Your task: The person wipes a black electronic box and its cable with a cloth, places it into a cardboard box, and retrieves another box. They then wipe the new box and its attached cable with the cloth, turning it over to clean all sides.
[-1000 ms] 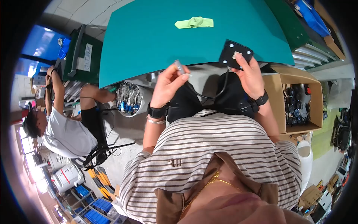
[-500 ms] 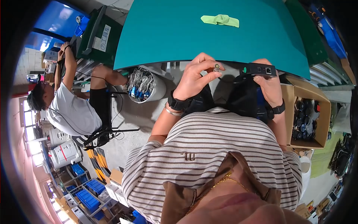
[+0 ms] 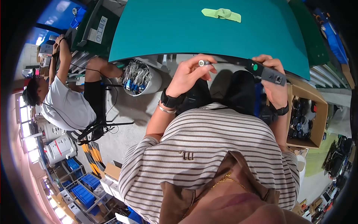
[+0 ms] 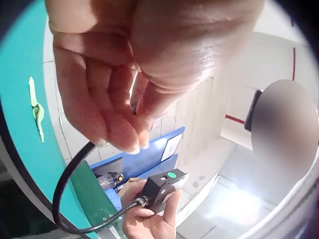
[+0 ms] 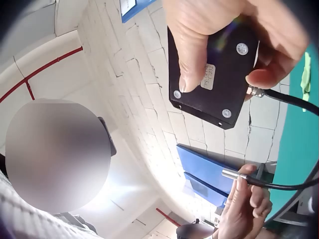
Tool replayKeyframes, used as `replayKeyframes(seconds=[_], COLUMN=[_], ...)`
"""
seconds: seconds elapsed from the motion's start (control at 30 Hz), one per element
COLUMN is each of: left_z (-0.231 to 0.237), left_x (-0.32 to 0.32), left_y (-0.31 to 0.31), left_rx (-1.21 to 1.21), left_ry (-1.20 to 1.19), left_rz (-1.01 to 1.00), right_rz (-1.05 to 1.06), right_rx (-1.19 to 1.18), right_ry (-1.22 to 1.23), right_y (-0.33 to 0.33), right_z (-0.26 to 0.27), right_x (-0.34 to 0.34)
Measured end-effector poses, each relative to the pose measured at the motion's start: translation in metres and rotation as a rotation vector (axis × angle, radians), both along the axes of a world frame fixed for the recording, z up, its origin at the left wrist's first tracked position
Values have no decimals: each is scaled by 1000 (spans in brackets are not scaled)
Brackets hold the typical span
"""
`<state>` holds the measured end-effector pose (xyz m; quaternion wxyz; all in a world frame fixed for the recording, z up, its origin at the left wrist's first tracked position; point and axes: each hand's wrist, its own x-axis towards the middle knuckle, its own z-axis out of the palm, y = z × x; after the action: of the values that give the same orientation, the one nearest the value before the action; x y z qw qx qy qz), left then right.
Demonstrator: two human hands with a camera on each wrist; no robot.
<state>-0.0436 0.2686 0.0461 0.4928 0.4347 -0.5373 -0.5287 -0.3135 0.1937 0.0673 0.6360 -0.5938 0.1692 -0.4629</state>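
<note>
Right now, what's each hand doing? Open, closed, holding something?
Left hand: closed, pinching the metal cable end.
Right hand: closed, gripping the black box, thumb across one face.

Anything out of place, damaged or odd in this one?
I see nothing spilled or broken. Slightly odd: the light-green strip on the teal tabletop, its middle bunched up rather than flat. The black box and its cable show no obvious damage.

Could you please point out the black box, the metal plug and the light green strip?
Black box (image 5: 225,82), right wrist view, on its broad face.
Metal plug (image 5: 231,174), right wrist view, on its barrel.
Light green strip (image 3: 224,14), head view, on its bunched middle.
</note>
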Motion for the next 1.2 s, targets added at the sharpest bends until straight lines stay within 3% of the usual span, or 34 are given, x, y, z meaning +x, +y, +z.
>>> replayKeyframes(seconds=[0.23,0.3,0.33,0.43,0.57,0.63,0.7,0.77,0.8,0.83,0.9,1.0,1.17,1.2], left_z=[9,15,12,14,11,10,8,14,16,18,19,-2,-20,-24], left_x=[0,-9,-12,-23,-28,-28,-30,-31,-32,-33,-35,-36,-27,-21], left_y=[-2,-8,-10,-20,-36,-48,-60,-68,-71,-73,-81,-113,-168,-179], left_rx=[35,98,64,113,143,135,96,24,-6,-35,-69,-289,-284,-190], left_ry=[187,138,258,156,414,447,475,458,443,430,427,151,67,180], left_rz=[-190,-121,-132,-17,51,62,209,270,322,374,391,437,445,364], right_rz=[33,-71,-45,-70,-109,-299,-346,-489,-439,-431,-38,84,161,138], right_rx=[-417,-691,-644,-823,-776,-830,-840,-409,-273,-289,303,359,397,390], right_ry=[172,421,477,533,475,451,483,339,290,289,258,303,277,292], right_y=[-8,-5,-1,-7,-20,-26,-39,-53,-57,-65,-77,-82,-143,-156], right_z=[32,42,45,33,22,26,26,16,14,9,1,11,-7,-13], right_x=[16,31,38,52,61,66,62,60,58,53,45,60,68,69])
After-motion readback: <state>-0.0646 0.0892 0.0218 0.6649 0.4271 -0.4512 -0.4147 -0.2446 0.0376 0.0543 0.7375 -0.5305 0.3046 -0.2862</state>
